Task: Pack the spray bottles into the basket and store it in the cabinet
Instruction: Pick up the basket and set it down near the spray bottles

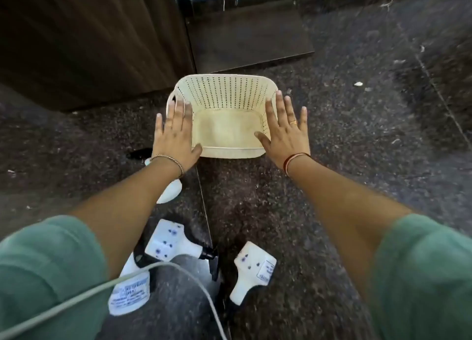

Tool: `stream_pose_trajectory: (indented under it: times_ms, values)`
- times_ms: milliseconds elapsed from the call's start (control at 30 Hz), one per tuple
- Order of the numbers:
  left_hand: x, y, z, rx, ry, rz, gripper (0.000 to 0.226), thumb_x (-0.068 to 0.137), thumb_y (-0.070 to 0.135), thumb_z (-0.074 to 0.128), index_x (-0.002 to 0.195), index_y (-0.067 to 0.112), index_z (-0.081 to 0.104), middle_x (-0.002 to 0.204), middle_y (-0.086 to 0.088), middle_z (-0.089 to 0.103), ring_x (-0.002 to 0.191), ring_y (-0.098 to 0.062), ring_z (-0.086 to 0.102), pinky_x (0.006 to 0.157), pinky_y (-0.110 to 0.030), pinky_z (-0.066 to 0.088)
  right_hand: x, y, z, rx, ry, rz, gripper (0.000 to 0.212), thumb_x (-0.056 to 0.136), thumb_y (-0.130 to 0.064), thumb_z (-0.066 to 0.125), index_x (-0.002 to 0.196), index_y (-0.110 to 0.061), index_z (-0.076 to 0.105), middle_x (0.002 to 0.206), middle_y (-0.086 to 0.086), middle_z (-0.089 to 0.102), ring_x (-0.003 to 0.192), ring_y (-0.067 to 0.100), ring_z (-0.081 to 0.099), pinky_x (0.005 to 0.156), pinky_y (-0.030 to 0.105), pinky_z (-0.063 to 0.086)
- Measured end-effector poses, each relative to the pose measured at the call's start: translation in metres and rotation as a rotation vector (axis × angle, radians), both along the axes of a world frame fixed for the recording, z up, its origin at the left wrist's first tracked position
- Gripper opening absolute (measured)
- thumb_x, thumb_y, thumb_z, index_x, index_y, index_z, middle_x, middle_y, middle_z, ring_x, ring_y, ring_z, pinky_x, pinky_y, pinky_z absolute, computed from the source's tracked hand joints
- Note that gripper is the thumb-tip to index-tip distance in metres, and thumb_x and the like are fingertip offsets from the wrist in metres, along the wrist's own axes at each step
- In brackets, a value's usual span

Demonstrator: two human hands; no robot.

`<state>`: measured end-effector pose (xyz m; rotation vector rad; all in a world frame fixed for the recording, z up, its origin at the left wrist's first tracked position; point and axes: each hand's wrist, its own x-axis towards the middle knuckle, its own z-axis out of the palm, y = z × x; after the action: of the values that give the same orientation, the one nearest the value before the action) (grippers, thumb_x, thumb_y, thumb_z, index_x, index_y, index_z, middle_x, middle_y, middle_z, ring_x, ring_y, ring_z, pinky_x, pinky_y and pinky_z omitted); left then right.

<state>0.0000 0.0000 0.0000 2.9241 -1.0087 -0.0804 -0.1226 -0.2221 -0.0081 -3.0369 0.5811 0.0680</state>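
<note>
A cream perforated basket (224,94) stands on the dark floor with nothing inside it. My left hand (173,133) hovers flat over its left rim, fingers spread, holding nothing. Over the right rim my right hand (286,133) is spread the same way. Whether the palms touch the basket I cannot tell. Several white spray bottles lie on the floor near me: one with a black nozzle (171,242), one to its right (252,270), one with a label (130,291) under my left arm, and one (169,190) partly hidden behind my left wrist.
An open dark wooden cabinet door (89,41) stands at the left, with the cabinet's shelf (247,38) beyond the basket. A white cable (102,288) crosses the lower left. The speckled stone floor (357,135) stretches to the right.
</note>
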Motion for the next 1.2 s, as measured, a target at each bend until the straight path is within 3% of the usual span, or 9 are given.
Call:
stream_pose_trajectory:
  times_ms: [233,367,467,533,600,700,867,1033,1200]
  values:
    - [0.021,-0.007,-0.049,0.054,0.054,0.047,0.082,0.086,0.050,0.039,0.146,0.011,0.000,0.157,-0.012,-0.005,0.143,-0.029,-0.006,0.114,-0.053,0.002,0.020,-0.014,-0.040,0.107,0.029,-0.097,0.069,0.096,-0.049,0.023,0.148,-0.018,-0.010,0.157,0.009,-0.015,0.145,0.027,-0.007,0.116,0.050,-0.002]
    - [0.022,-0.009,-0.056,0.047,0.178,0.097,0.079,0.087,0.050,0.037,0.147,0.012,0.001,0.156,-0.014,-0.008,0.143,-0.031,-0.010,0.116,-0.051,0.007,0.031,-0.011,-0.036,0.271,0.029,-0.204,0.080,0.088,-0.009,0.041,0.148,-0.017,-0.012,0.156,0.008,-0.020,0.139,0.034,0.025,0.114,0.048,0.021]
    - [0.020,-0.015,-0.055,-0.078,0.237,0.296,0.096,0.080,0.045,0.053,0.145,0.012,-0.009,0.155,-0.012,-0.015,0.142,-0.032,-0.012,0.114,-0.051,0.013,0.036,-0.008,-0.030,0.321,-0.005,-0.327,0.096,0.078,0.009,0.045,0.147,-0.021,-0.014,0.157,0.010,-0.018,0.098,0.034,0.061,0.074,0.041,0.052]
    - [0.022,-0.021,-0.053,-0.149,0.314,0.432,0.105,0.075,0.039,0.062,0.145,0.014,-0.012,0.155,-0.009,-0.020,0.142,-0.039,0.002,0.109,-0.052,0.025,0.036,-0.010,-0.031,0.348,-0.029,-0.407,0.099,0.077,0.011,0.047,0.147,-0.022,-0.016,0.158,0.012,-0.009,0.093,0.033,0.063,0.062,0.037,0.050]
    - [0.026,-0.028,-0.052,-0.186,0.373,0.492,0.106,0.074,0.028,0.065,0.145,0.018,-0.012,0.155,-0.011,-0.013,0.126,-0.046,0.035,0.097,-0.050,0.039,0.034,-0.014,-0.036,0.373,-0.033,-0.457,0.098,0.081,0.005,0.050,0.146,-0.022,-0.018,0.156,0.015,0.015,0.107,0.035,0.059,0.075,0.042,0.049]
    - [0.032,-0.037,-0.050,-0.222,0.389,0.542,0.103,0.077,0.011,0.061,0.144,0.025,-0.015,0.141,-0.022,0.027,0.105,-0.046,0.053,0.087,-0.048,0.044,0.029,-0.024,-0.039,0.399,-0.051,-0.498,0.096,0.083,-0.002,0.053,0.146,-0.021,-0.016,0.127,0.020,0.052,0.107,0.036,0.057,0.086,0.046,0.046]
    - [0.019,-0.053,-0.046,-0.228,0.407,0.477,0.091,0.085,0.019,0.054,0.144,0.027,-0.014,0.124,-0.031,0.047,0.102,-0.044,0.056,0.086,-0.048,0.044,0.001,-0.050,-0.036,0.417,-0.060,-0.568,0.094,0.082,0.000,0.052,0.147,-0.022,-0.012,0.115,0.021,0.059,0.104,0.038,0.057,0.087,0.045,0.045]
    - [-0.030,-0.076,-0.030,-0.292,0.464,0.402,0.086,0.084,0.015,0.050,0.144,0.031,-0.011,0.131,-0.027,0.042,0.102,-0.042,0.056,0.087,-0.049,0.044,-0.056,-0.064,-0.022,0.409,-0.106,-0.660,0.089,0.083,-0.003,0.051,0.148,-0.019,-0.007,0.109,0.021,0.062,0.101,0.038,0.058,0.085,0.044,0.045]
    - [-0.076,-0.067,0.013,-0.298,0.512,0.402,0.091,0.083,0.007,0.050,0.144,0.032,-0.013,0.131,-0.024,0.041,0.094,-0.042,0.058,0.075,-0.045,0.044,-0.102,-0.052,0.026,0.408,-0.099,-0.682,0.089,0.082,-0.002,0.049,0.148,-0.023,-0.007,0.111,0.021,0.061,0.102,0.038,0.058,0.085,0.043,0.044]
